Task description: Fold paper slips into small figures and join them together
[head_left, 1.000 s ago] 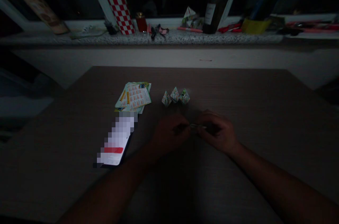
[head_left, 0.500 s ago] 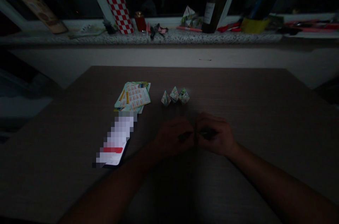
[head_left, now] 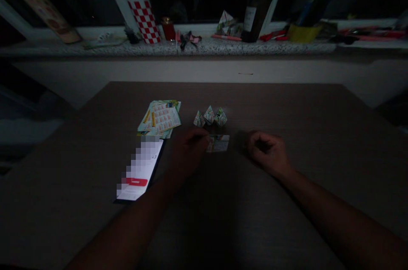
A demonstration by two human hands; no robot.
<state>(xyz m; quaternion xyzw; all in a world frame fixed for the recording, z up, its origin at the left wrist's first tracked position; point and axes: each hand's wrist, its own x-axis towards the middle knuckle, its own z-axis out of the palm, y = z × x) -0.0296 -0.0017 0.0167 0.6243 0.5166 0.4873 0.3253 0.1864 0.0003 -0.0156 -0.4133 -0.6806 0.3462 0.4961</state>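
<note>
My left hand point(head_left: 189, 151) is closed, with thumb and fingers pinching the left edge of a small printed paper piece point(head_left: 219, 143). The paper looks flat, with text and a coloured strip on its face. Off to its right, my right hand point(head_left: 270, 153) curls with thumb and fingers closed into a ring; whether anything is in them is too dark to see. Just beyond the paper stand three small folded paper shapes point(head_left: 209, 115) in a row, pointed at the top. To the left lies a loose stack of printed cards point(head_left: 162, 117).
A phone point(head_left: 143, 168) with a lit, partly blurred screen lies left of my left forearm on the wooden table point(head_left: 287, 104). Along the stone windowsill point(head_left: 219, 49) stand a red-and-white checkered bottle point(head_left: 146, 21), a dark bottle point(head_left: 251, 19), a small red jar point(head_left: 168, 29) and various small items.
My hands were together in front of the folded shapes; now they are apart. The left moved left and the right moved right. The paper piece now shows at my left fingertips.
</note>
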